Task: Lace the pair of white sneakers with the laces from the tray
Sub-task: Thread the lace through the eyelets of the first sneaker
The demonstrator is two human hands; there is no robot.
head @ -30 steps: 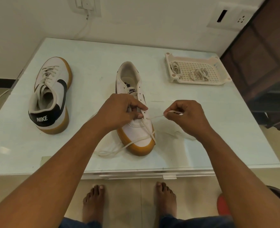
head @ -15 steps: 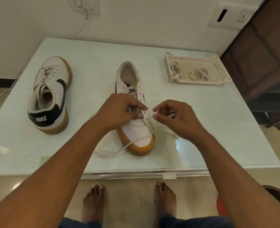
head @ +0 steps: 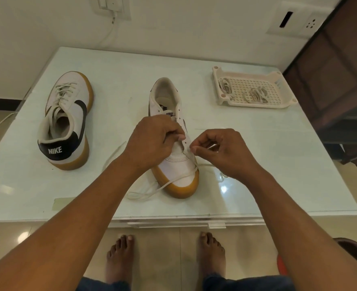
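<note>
On the pale table, near its front edge, a white sneaker with a tan sole lies with its toe toward the person and its heel toward the wall. A lace crosses the toe. One part drapes off the left side and loops on the table, and another trails to the right beneath the wrist. The left hand sits over the middle of the shoe, fingers curled, gripping the upper beside the tongue. The right hand is just beside it on the shoe's right side. Its thumb and forefinger pinch the lace close to the row of eyelets, and its other fingers are curled in. Eyelets farther up the shoe show as open holes.

Well to the left stands the other sneaker, already laced, its heel toward the person. At the far right of the table a cream plastic tray holds two bundles of laces, set apart from each other. Two bare feet stand on the floor tiles below the table's edge.
</note>
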